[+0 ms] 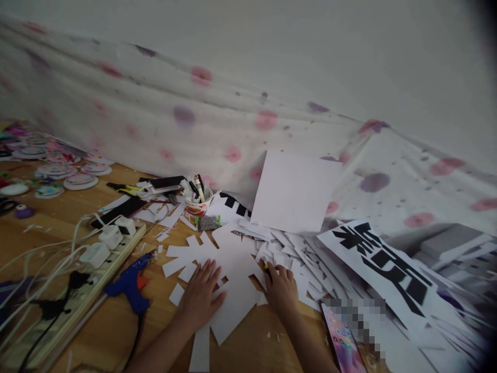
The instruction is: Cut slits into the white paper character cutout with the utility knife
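My left hand [201, 294] lies flat with its fingers spread on a white sheet [237, 259] that has notches and openings cut into it. My right hand [283, 290] is curled at the sheet's right side, closed on a slim black-and-yellow tool [267, 268]. Most of that tool is hidden by the fingers, so its kind cannot be made out. Cut white strips and pieces [310, 272] are heaped to the right of this hand. A white strip [201, 348] reaches toward me from below my left hand.
On the left are a blue glue gun [132, 284] and a power strip [87, 292] with cables. Behind stand a cup of pens [198, 202] and a blank white board [295, 191] leaning on the cloth. A phone [344, 339] and a sheet with black characters [380, 267] lie right.
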`<state>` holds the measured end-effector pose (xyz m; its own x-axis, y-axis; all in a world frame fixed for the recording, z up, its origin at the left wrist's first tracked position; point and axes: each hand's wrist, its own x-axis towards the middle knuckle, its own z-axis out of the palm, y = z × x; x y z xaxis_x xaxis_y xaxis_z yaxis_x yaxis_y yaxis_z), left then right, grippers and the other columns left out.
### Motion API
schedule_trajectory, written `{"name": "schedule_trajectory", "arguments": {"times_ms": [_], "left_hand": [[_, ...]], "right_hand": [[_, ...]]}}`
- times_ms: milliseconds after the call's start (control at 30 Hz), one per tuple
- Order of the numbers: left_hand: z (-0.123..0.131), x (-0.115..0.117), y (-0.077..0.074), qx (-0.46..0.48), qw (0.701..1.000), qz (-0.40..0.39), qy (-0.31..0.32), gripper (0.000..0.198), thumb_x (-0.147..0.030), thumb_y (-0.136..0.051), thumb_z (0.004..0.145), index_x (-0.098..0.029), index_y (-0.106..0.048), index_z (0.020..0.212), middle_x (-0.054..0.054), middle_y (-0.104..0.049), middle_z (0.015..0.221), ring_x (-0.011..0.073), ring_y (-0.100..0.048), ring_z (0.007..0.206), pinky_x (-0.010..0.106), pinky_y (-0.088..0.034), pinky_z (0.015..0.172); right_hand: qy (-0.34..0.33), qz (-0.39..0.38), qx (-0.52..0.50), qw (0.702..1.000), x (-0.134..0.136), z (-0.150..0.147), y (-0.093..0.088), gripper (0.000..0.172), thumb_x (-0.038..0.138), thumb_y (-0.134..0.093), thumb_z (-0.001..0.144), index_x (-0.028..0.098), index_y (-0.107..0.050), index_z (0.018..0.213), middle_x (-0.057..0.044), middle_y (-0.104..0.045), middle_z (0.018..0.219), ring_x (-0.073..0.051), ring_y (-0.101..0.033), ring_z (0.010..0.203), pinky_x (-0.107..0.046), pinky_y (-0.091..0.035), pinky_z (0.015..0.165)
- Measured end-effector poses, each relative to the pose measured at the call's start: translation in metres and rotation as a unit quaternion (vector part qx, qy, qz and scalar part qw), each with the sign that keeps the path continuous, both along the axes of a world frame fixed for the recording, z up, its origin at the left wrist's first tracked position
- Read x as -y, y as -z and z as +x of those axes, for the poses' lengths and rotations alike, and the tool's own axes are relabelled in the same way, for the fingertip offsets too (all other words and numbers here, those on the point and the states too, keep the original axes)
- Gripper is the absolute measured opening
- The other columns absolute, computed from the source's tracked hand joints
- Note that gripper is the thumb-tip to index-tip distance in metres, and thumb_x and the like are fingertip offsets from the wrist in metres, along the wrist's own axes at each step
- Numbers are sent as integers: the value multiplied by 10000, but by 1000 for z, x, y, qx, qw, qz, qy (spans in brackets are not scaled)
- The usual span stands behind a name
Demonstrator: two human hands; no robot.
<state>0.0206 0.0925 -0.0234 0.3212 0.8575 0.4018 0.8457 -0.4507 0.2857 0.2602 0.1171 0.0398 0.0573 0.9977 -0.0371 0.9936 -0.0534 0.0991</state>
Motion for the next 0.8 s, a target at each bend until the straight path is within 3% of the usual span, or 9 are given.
{"name": "schedule_trajectory", "arguments": {"times_ms": [167, 367, 600, 800], "left_hand": [[1, 4, -1, 31, 999, 18, -6, 524, -325, -426, 840, -155, -328, 1326, 115, -460, 1331, 229, -372, 1260, 450, -302, 1046], [0, 7, -14, 85, 996, 21, 5, 438, -209, -403, 829, -198, -385, 1267, 85, -576, 1157, 223, -514, 1099, 462, -366, 987], [4, 13, -29, 119, 992, -27, -10, 373, -160, -412, 813, -211, -480, 1176, 49, -621, 890, 199, -561, 846, 385, -455, 775], [11, 10, -41, 111, 993, 3, -45, 376, -145, -438, 795, -203, -488, 1164, 33, -629, 798, 195, -560, 764, 371, -453, 729]], "right_hand": [[-73, 38, -59, 995, -4, -28, 6, 405, 279, -298, 900, 185, -464, 1258, -96, -546, 1198, -210, -465, 1113, -305, -332, 935], [-12, 19, -46, 999, -18, -60, 4, 493, 395, -287, 893, 156, -385, 1313, -141, -535, 1213, -258, -483, 1112, -362, -348, 909], [46, -15, -100, 994, -38, -63, 1, 489, 430, -333, 860, 102, -489, 1188, -199, -593, 1080, -285, -559, 1013, -370, -422, 790], [38, -30, -203, 978, -30, -51, 3, 435, 428, -258, 873, 158, -595, 927, -92, -668, 861, -189, -638, 778, -240, -457, 599]]}}
